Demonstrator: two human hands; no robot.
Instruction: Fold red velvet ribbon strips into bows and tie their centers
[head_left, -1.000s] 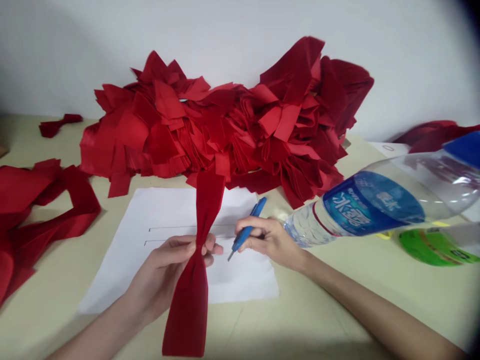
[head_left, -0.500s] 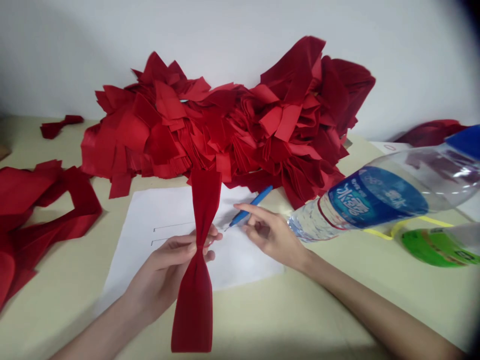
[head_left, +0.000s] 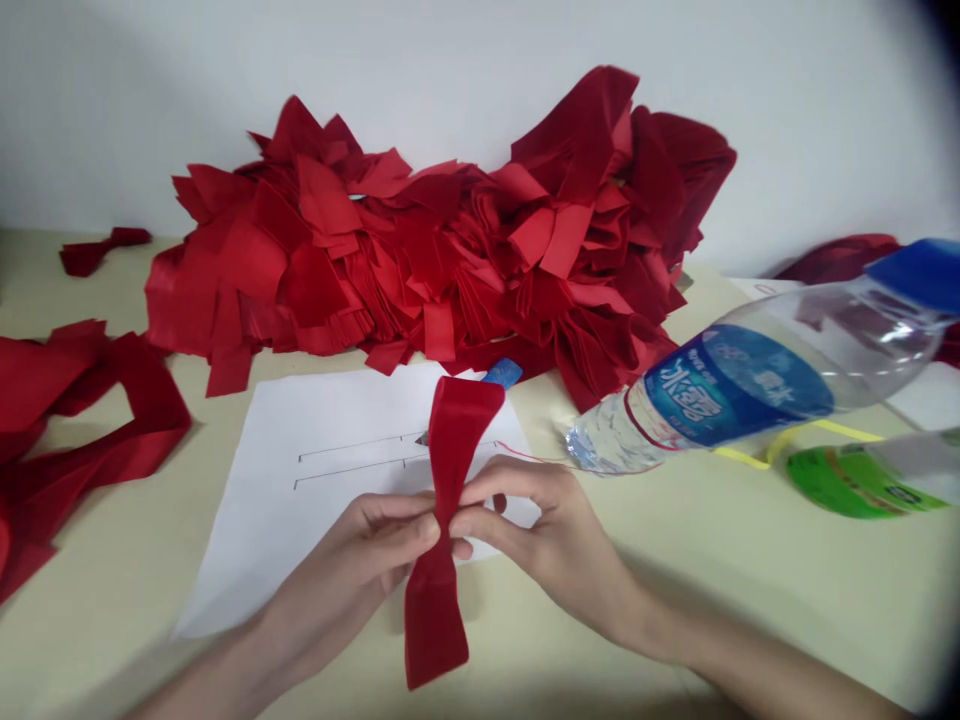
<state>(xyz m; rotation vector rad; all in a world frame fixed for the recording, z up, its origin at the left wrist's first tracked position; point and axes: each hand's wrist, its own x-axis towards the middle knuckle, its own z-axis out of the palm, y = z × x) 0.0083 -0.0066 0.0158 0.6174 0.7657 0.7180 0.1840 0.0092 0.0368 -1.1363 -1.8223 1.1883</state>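
Observation:
A red velvet ribbon strip (head_left: 439,605), gathered narrow at its middle, is held upright over the white paper sheet (head_left: 247,540). My left hand (head_left: 367,550) pinches the gathered middle from the left, thumb in front. From the right, my right hand (head_left: 551,545) pinches the same spot between thumb and index finger. A thin red thread (head_left: 525,455) runs from near my right hand towards the water bottle. Behind the ribbon lies a blue pen (head_left: 502,374), mostly hidden, its dark tip showing at the left. Ruled black lines with end ticks mark the paper.
A large heap of red ribbon strips (head_left: 420,260) fills the back against the wall. More red ribbon (head_left: 150,400) lies at the left, with a small tied piece (head_left: 101,250) behind. At the right stand a water bottle (head_left: 697,385) and a green-labelled bottle (head_left: 862,480).
My right hand has left the pen's side and now grips the ribbon's middle together with my left. The ribbon has moved right and slightly turned. The view has shifted a little.

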